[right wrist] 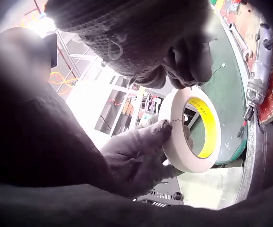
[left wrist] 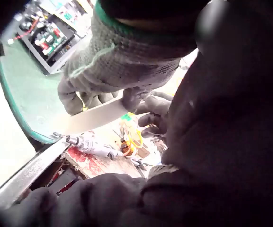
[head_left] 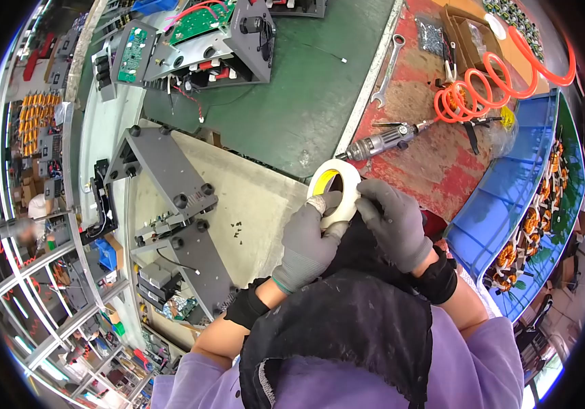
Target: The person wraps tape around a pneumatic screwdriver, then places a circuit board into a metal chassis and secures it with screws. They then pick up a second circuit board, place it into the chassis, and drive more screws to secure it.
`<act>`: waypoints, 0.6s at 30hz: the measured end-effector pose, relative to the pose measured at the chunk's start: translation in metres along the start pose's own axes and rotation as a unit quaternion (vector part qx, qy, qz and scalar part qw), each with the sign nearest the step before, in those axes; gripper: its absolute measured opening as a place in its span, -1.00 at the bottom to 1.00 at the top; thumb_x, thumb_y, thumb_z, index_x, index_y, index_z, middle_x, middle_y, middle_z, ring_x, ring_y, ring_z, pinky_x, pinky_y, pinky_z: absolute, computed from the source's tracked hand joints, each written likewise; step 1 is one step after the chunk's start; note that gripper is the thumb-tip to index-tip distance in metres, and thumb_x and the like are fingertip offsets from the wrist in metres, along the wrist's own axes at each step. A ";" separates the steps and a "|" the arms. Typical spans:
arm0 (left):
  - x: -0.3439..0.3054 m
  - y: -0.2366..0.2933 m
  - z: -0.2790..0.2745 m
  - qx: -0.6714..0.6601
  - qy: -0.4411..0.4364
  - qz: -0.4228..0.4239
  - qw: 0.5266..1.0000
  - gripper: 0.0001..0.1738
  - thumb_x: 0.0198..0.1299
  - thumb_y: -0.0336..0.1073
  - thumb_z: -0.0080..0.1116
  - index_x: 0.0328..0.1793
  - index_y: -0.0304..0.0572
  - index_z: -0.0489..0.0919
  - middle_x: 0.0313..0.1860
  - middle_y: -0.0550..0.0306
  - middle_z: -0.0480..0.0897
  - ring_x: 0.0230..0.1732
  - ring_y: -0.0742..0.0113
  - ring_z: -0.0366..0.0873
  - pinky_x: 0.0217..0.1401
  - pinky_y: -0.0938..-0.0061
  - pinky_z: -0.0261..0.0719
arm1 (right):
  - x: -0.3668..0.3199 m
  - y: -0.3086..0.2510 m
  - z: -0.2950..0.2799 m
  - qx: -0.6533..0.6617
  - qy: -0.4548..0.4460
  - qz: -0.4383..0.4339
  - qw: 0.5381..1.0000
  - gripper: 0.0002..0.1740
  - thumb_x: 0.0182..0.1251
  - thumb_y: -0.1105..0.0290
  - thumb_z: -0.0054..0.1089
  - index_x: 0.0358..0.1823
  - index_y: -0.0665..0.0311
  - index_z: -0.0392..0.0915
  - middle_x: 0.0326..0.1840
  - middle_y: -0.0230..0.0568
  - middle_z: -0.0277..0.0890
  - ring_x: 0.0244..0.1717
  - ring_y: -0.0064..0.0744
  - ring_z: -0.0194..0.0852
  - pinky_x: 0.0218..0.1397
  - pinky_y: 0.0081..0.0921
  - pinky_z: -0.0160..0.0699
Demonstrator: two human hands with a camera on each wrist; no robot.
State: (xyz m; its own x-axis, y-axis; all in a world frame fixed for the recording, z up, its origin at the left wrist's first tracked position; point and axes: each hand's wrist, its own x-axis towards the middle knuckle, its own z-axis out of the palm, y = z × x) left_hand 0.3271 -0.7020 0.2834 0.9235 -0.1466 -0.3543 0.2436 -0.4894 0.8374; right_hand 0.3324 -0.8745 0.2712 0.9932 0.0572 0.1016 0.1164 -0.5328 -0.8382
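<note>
Tape roll (head_left: pixel 334 192) between left hand (head_left: pixel 307 243) and right hand (head_left: pixel 392 221)

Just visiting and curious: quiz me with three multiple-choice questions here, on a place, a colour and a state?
1. The air screwdriver lies: A on the red mat; B in a drawer; C on the floor.
2. The tape roll has a core that is: A black; B yellow; C blue.
3. The tape roll is: A lying flat; B held in both hands; C hanging up.
1A, its body rests on red; 2B, yellow shows inside; 3B, left hand and right hand both grip it.
</note>
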 end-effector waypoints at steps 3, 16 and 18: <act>-0.001 -0.002 0.000 0.096 -0.006 0.071 0.993 -0.58 0.13 -0.41 0.32 0.13 -0.24 0.53 -0.10 -0.06 0.67 -0.08 0.18 0.68 -0.01 0.36 0.62 | -0.004 0.006 0.000 -0.017 0.000 0.004 1.000 -0.79 0.12 0.52 0.30 -0.20 0.21 0.52 -0.44 -0.17 0.55 -0.41 -0.15 0.60 -0.37 -0.30 0.56; 0.029 0.001 0.015 -0.323 -0.072 -0.163 0.930 -0.68 0.26 -0.49 0.18 0.11 -0.30 0.40 -0.13 0.07 0.63 -0.14 0.44 0.62 -0.10 0.55 0.61 | -0.022 0.025 0.000 0.044 -0.090 0.074 0.992 -0.28 -0.08 0.24 0.56 0.11 0.27 0.40 -0.05 -0.01 0.55 -0.12 0.01 0.56 -0.08 -0.28 0.59; 0.039 0.005 0.026 -0.326 -0.092 -0.163 0.927 -0.71 0.25 -0.46 0.21 0.06 -0.28 0.45 -0.13 0.08 0.64 -0.15 0.43 0.62 -0.12 0.54 0.61 | -0.027 0.037 0.013 -0.014 -0.073 0.098 0.992 -0.40 0.02 0.23 0.50 0.07 0.28 0.45 -0.15 0.00 0.59 -0.18 0.03 0.58 -0.14 -0.23 0.58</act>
State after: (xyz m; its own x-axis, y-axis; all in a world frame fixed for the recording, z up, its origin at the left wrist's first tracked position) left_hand 0.3569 -0.7322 0.2632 0.7185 -0.2554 -0.6470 0.6827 0.0808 0.7262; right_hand 0.3098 -0.8847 0.2304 0.9873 0.0706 -0.1426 -0.0775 -0.5691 -0.8186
